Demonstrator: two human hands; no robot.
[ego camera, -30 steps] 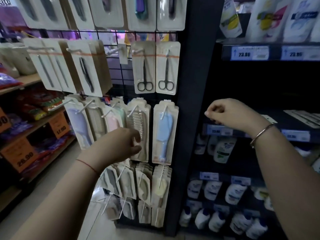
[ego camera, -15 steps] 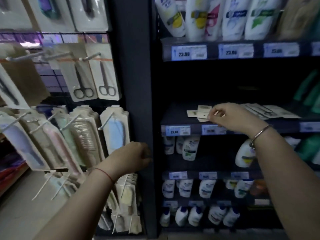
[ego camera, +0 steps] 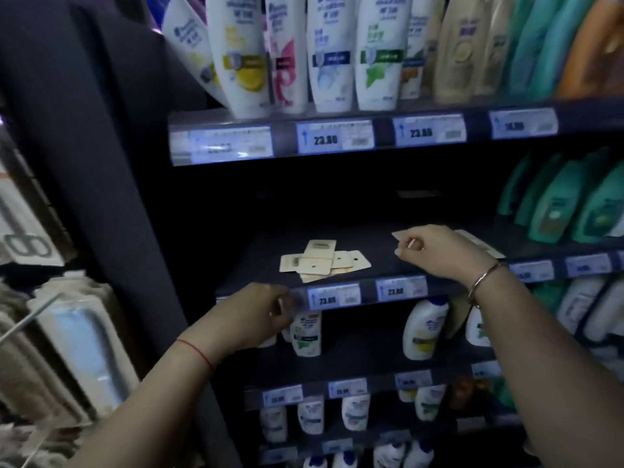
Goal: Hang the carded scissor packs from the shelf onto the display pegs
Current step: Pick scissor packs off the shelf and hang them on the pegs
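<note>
Several packs [ego camera: 324, 261] lie loose on the shelf [ego camera: 250, 258], unhung. Right hand [ego camera: 435, 251] curls over one further right; pinch unclear. Left hand [ego camera: 256, 315] loosely curled, empty, by shelf edge. Pegs [ego camera: 30, 317] far left; much hanging left, I judge.

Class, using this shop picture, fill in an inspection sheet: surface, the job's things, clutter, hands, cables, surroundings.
Surface: dark shelf, flat and dimly lit.
Job's things: loose pile of carded packs lying overlapped mid-shelf; more packs further right, partly under the right hand.
Clutter: green bottles stand at the shelf's right end.
Hands: left hand curled at the shelf's front edge, blurred; right hand curled over a pack's end, grip unclear.
Cables: nothing seen.
Surroundings: shampoo bottles above; price tags on shelf edges; peg display at left, blurred.
</note>
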